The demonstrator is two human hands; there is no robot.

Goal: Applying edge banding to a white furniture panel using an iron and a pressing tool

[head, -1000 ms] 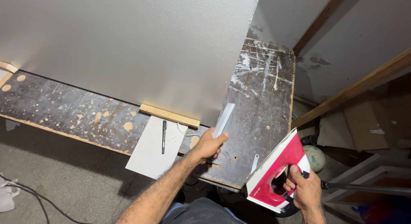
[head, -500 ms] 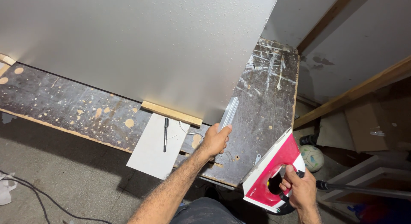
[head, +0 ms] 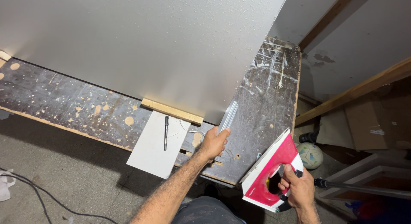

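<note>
Since a second ago we've swung the red clothes iron [head: 270, 175] lower; our right hand [head: 299, 190] grips its handle off the tabletop [head: 265, 108] edge. Left hand [head: 212, 142] is closed on the pale edging strip [head: 228, 117] beside the white panel [head: 141, 44]. Strip could slip crooked if that grip loosens.

Dark, paint-spattered workbench [head: 77, 106], big white panel [head: 141, 44] lying across it, wood strip [head: 171, 111] at the panel's near edge, small white board [head: 154, 143] overhanging the front, black pen [head: 166, 133] on that board, pale rail [head: 228, 117] beside the panel's corner.
</note>
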